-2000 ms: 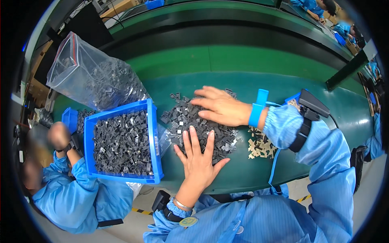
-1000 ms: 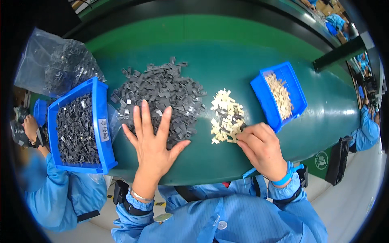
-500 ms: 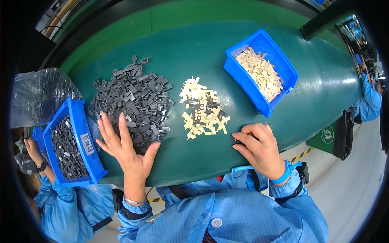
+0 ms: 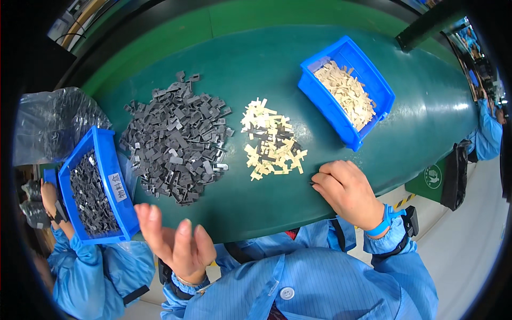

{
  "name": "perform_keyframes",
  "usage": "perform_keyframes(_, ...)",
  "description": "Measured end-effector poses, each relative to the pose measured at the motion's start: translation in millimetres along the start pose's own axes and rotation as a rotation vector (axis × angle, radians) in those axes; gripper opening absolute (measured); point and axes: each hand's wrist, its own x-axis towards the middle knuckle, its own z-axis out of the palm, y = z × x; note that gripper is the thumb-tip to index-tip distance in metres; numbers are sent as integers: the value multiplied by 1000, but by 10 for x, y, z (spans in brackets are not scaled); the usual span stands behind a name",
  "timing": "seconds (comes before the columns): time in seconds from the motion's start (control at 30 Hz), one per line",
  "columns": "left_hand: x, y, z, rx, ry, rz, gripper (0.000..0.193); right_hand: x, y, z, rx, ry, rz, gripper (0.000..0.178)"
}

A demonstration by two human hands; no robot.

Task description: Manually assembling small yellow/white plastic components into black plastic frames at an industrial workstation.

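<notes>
My left hand (image 4: 178, 245) is turned palm up at the front edge of the table, fingers spread, with nothing in it. Beyond it lies a big heap of dark grey plastic pieces (image 4: 178, 138). My right hand (image 4: 346, 189) rests low over the table with thumb and fingers pinched; a small dark piece (image 4: 312, 183) shows at the fingertips, mostly hidden by them. Left of that hand is a smaller pile of cream-coloured pieces (image 4: 272, 141) mixed with several black ones.
A blue bin (image 4: 373, 88) holding beige pieces sits at the right on the green table (image 4: 256, 208). At the left edge a blue bin (image 4: 121, 197) contains dark parts, near a clear plastic bag (image 4: 53, 125). Another person's hand (image 4: 49, 197) is at the far left.
My left hand has drawn back from the dark grey heap toward me and turned palm up. My right hand stays pinched in nearly the same place.
</notes>
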Motion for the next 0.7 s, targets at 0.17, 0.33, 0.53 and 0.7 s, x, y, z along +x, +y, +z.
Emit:
perform_keyframes(0.17, 270, 308, 62, -576, -233, -304, 27, -36, 7, 76, 38, 113, -1, 19)
perform_keyframes(0.33, 260, 581, 379, -1003, -503, -679, 26, 19, -50, 163, 148, 255, 100, 18)
perform_keyframes(0.53, 121, 508, 412, -676, -402, -481, 19, -97, -42, 72, 89, 171, 149, 25)
perform_keyframes(0.7, 61, 480, 415, -755, -371, -523, 18, -218, -116, 105, -31, 124, -86, 39)
